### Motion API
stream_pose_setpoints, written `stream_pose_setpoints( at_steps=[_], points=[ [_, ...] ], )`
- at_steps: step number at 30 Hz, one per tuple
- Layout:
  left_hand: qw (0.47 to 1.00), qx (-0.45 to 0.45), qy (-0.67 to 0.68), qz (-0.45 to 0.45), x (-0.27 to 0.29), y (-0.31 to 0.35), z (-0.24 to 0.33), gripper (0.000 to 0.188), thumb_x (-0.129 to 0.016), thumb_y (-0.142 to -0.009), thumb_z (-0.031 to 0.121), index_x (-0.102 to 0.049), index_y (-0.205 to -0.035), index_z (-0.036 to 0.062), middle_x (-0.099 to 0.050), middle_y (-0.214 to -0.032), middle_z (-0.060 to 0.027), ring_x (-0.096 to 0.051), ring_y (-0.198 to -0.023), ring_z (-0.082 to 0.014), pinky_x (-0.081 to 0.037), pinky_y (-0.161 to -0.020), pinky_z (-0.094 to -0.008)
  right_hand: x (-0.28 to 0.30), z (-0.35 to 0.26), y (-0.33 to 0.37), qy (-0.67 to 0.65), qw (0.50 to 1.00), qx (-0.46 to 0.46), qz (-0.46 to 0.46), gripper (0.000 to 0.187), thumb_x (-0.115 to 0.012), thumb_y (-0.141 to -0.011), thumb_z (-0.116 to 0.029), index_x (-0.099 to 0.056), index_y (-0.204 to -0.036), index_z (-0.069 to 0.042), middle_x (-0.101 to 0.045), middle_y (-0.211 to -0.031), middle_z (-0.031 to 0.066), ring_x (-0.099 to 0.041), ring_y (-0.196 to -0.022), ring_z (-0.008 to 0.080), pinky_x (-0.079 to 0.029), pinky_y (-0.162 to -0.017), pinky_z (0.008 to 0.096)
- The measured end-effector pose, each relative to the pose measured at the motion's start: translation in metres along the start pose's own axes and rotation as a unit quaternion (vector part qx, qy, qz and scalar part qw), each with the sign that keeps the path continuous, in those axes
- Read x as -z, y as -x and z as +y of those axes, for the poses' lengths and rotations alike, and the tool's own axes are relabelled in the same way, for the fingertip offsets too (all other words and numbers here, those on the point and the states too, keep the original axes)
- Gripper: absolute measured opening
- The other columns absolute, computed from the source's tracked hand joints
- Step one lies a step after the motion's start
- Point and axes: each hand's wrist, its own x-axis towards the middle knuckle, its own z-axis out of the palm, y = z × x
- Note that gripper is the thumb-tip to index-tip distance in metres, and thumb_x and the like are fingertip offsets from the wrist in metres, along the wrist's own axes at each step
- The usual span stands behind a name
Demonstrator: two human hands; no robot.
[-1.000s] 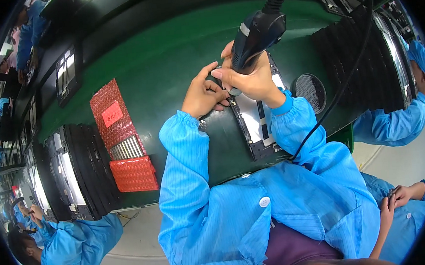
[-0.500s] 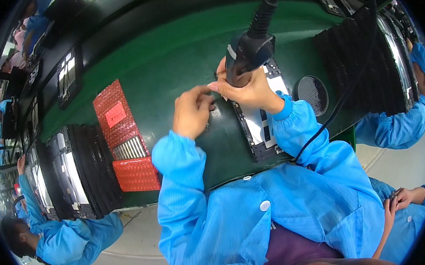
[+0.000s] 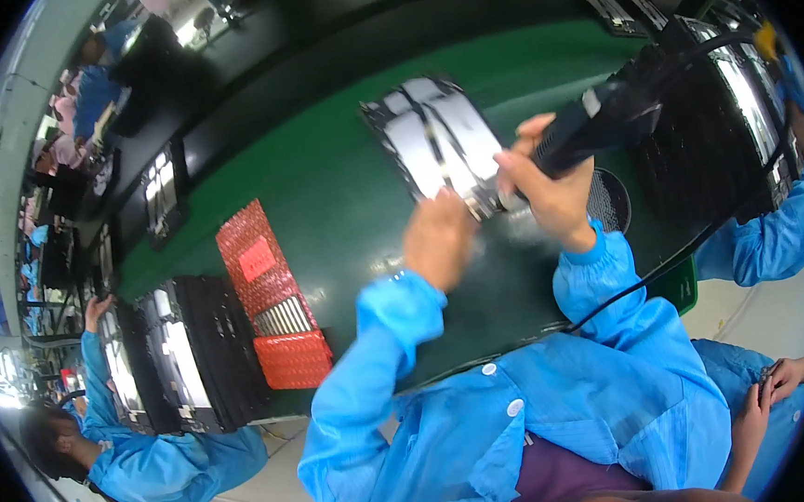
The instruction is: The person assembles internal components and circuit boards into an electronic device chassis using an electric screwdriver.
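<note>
My right hand (image 3: pixel 556 189) is wrapped round a thick black corded electric screwdriver (image 3: pixel 598 125), held tilted with its cable end to the right. Left of it lies a flat tablet assembly (image 3: pixel 454 121) with a black frame and silver battery panels. My left hand (image 3: pixel 440 239) is closed on the near end of this assembly; motion smears its fingertips. The fingertips of my right hand come close to the assembly's near right corner. Whether they touch it, I cannot tell.
A red bubble-wrap pouch (image 3: pixel 280 306) holding metal strips lies to the left. Beyond it stand tablet assemblies (image 3: pixel 181 350) in a row. A round mesh-like dish (image 3: pixel 608 201) and a dark stack (image 3: pixel 694 156) are at right. The tool's cable (image 3: pixel 674 269) hangs over my right sleeve. Co-workers sit both sides.
The tablet assembly has moved away from me and left, and is turned. My left hand has come onto its near end. My right hand has swung the screwdriver from upright to tilted rightward.
</note>
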Motion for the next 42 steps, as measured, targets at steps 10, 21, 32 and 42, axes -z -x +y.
stream_pose_setpoints(
  at_steps=[10, 21, 32, 42],
  points=[
    [0.917, 0.244, -0.261, -0.177, 0.110, -0.055, -0.073, 0.030, -0.061, -0.076, 0.012, -0.062, -0.106, 0.0077, -0.060, -0.108, -0.0120, -0.054, -0.108, -0.0284, -0.044, -0.089, -0.0427, -0.001, 0.019, 0.034, -0.025, 0.990, -0.091, -0.100, 0.047, -0.070, -0.073, 0.007, -0.048, -0.113, -0.001, -0.059, -0.076, 0.0041, -0.057, -0.064, 0.0088, -0.045, -0.055, 0.0217],
    [0.782, 0.504, -0.367, 0.005, 0.374, 0.207, -0.091, 0.026, -0.072, -0.071, 0.023, -0.065, -0.078, -0.0007, -0.063, -0.067, -0.0183, -0.062, -0.067, -0.0358, -0.049, -0.062, -0.0387, 0.007, 0.025, 0.016, -0.026, 0.991, -0.046, -0.122, 0.058, -0.061, -0.079, 0.001, -0.035, -0.131, 0.000, -0.058, -0.100, 0.0130, -0.060, -0.080, 0.0161, -0.047, -0.074, 0.0261],
    [0.562, 0.691, -0.071, 0.448, 0.306, 0.303, -0.066, 0.063, -0.069, -0.075, 0.050, -0.061, -0.094, -0.0093, -0.062, -0.079, -0.0132, -0.060, -0.060, -0.0188, -0.048, -0.047, -0.0286, 0.018, 0.028, 0.025, 0.049, 0.993, -0.051, -0.095, 0.053, -0.059, -0.079, 0.001, -0.040, -0.129, 0.000, -0.055, -0.077, 0.0049, -0.054, -0.065, 0.0115, -0.045, -0.062, 0.0222],
    [0.574, 0.578, 0.186, 0.549, 0.303, 0.328, -0.087, 0.042, -0.059, -0.084, 0.033, -0.056, -0.115, 0.0048, -0.058, -0.109, -0.0069, -0.058, -0.086, -0.0179, -0.047, -0.067, -0.0245, 0.062, 0.001, -0.029, 0.031, 0.997, 0.031, -0.060, 0.066, -0.067, -0.077, -0.002, -0.035, -0.135, -0.004, -0.064, -0.086, 0.0098, -0.057, -0.061, 0.0116, -0.047, -0.058, 0.0225]
  ],
)
